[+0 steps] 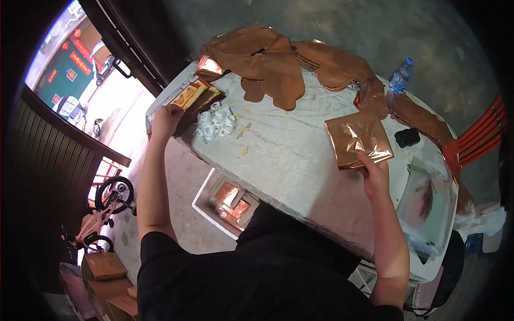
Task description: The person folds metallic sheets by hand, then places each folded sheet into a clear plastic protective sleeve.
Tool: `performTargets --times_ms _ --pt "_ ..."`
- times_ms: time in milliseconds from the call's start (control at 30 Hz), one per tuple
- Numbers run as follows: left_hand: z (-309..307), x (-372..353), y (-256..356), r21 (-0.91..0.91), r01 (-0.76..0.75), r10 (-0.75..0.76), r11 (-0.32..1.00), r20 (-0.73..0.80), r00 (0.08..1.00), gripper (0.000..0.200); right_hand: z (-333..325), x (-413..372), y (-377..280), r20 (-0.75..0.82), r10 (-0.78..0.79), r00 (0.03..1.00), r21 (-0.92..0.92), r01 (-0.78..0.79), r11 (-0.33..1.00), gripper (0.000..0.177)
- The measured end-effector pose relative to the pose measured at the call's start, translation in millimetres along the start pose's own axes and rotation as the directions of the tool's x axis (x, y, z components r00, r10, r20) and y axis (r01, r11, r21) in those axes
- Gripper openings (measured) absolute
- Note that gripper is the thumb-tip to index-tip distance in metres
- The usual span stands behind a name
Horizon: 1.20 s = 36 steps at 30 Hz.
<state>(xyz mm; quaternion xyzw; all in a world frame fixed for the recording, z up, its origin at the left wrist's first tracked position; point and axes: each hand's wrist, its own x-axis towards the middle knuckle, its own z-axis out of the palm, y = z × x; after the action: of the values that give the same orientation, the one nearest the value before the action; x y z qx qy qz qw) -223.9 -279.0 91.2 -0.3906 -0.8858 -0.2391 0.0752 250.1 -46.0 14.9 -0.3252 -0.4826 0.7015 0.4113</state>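
Right hand (376, 174): it grips the near edge of a shiny gold packet (350, 134), thumb on top; the other fingers are mostly hidden.
Gold packet: on the right side of the white table (284, 160); I can't tell if it touches the cloth. Its top has creases.
Good way to hold it: a soft pinch close to the edge should stop more creases, and keeping it flat should help.
Left hand (167, 119): fingers touch the near end of a yellow packet (190, 97) at the table's left; I can't tell if they pinch it.
White loops (216, 122): a pile just right of the yellow packet, so a slow left hand might not snag them.
Brown sheets (257, 59): spread along the far side.
Black thing (407, 138): just right of the gold packet.
Bottle (400, 77): far right.
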Motion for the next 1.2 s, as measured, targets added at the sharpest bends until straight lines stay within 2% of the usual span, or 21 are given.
performTargets --times_ms 33,100,133,200,267,300,333,400,467,500,533,633,667,733,800,833,933,1000,1067,1133,1200 --pt "-0.3 0.8 -0.5 0.0 0.001 -0.001 1.0 -0.001 1.0 0.015 -0.9 0.4 0.7 -0.006 0.008 1.0 -0.008 -0.008 1.0 0.034" --pt "-5.1 1.3 5.1 0.11 0.007 0.029 0.994 -0.328 0.944 0.016 -1.5 0.6 0.9 0.001 0.007 1.0 -0.007 -0.007 1.0 0.034" --pt "-11.7 -0.1 9.9 0.077 0.02 0.011 0.997 -0.385 0.923 0.017 -1.4 0.4 0.7 0.008 0.007 1.0 -0.005 -0.007 1.0 0.033" --pt "-25.6 -0.5 22.4 -0.136 -0.092 0.004 0.986 -0.542 0.84 0.016 1.5 -0.5 -1.8 -0.012 0.0 1.0 0.012 0.0 1.0 0.031" --pt "-46.4 -12.1 58.2 -0.383 -0.233 -0.035 0.894 -0.579 0.815 0.015 1.7 -0.4 -5.0 -0.034 -0.005 0.999 0.028 0.006 1.0 0.028" --pt "-49.7 -12.1 69.7 -0.37 -0.399 0.042 0.839 -0.687 0.725 0.012 0.1 1.3 -7.1 -0.029 -0.04 0.999 0.062 0.041 0.997 0.028" --pt "-53.8 -14.1 74.3 -0.506 -0.447 0.02 0.738 -0.646 0.763 0.014 -0.7 2.8 -10.0 -0.023 -0.074 0.997 0.095 0.076 0.993 0.028" --pt "-48.0 -20.8 89.2 -0.765 -0.264 -0.07 0.588 -0.373 0.925 0.013 -5.9 4.6 -22.8 -0.078 -0.091 0.993 0.154 0.103 0.983 0.035" --pt "-19.0 -30.5 104.4 -0.781 -0.013 0.016 0.624 -0.004 1.0 0.014 -11.8 8.9 -32.5 -0.038 -0.224 0.974 0.287 0.225 0.931 0.038" --pt "4.3 -39.0 113.0 -0.644 -0.041 0.125 0.764 0.084 0.989 0.02 -13.8 7.5 -37.6 -0.093 -0.203 0.975 0.305 0.222 0.926 0.039" --pt "11.4 -56.0 141.7 -0.484 0.042 0.07 0.874 0.21 0.975 0.03 -16.9 8.4 -36.5 -0.09 -0.205 0.975 0.305 0.222 0.926 0.039" --pt "69.3 -90.7 168.3 -0.439 -0.103 0.221 0.892 0.228 0.948 0.038 -20.2 10.5 -30.2 -0.109 -0.174 0.979 0.321 0.201 0.926 0.04" --pt "77.8 -97.7 177.5 -0.481 -0.025 0.191 0.876 0.299 0.935 0.039 -15.6 9.3 -28.5 -0.103 -0.155 0.983 0.283 0.178 0.942 0.038" --pt "91.5 -100.4 189.0 -0.444 -0.068 0.223 0.893 0.306 0.926 0.042 -6.5 5.0 -27.1 -0.097 -0.136 0.986 0.244 0.156 0.957 0.037" --pt "86.2 -105.5 203.2 -0.162 -0.261 0.304 0.952 0.383 0.872 0.044 -0.1 0.3 -29.0 -0.081 -0.131 0.988 0.211 0.145 0.967 0.037" --pt "76.6 -104.1 207.7 -0.131 -0.288 0.316 0.949 0.453 0.833 0.045 -2.1 1.1 -27.0 -0.079 -0.131 0.988 0.209 0.145 0.967 0.037" --pt "67.4 -81.6 187.4 -0.151 -0.332 0.365 0.931 0.352 0.862 0.038 -8.8 2.7 -20.4 -0.057 -0.116 0.992 0.156 0.123 0.98 0.035" --pt "58.2 -46.3 159.8 -0.022 -0.321 0.319 0.947 0.194 0.928 0.026 -3.2 0.5 -20.6 -0.043 -0.106 0.993 0.124 0.11 0.986 0.031" --pt "56.0 1.5 117.0 0.297 -0.333 0.329 0.895 0.065 0.942 0.011 2.3 -1.6 -22.9 -0.066 -0.117 0.991 0.131 0.124 0.984 0.026" --pt "56.7 31.4 81.1 0.402 -0.363 0.332 0.841 0.148 0.932 0.012 0.8 0.2 -20.6 -0.042 -0.104 0.994 0.126 0.108 0.986 0.022" --pt "58.6 42.9 60.6 0.445 -0.48 0.455 0.756 0.17 0.874 0.016 2.9 0.3 -20.5 -0.049 -0.107 0.993 0.125 0.112 0.986 0.021"
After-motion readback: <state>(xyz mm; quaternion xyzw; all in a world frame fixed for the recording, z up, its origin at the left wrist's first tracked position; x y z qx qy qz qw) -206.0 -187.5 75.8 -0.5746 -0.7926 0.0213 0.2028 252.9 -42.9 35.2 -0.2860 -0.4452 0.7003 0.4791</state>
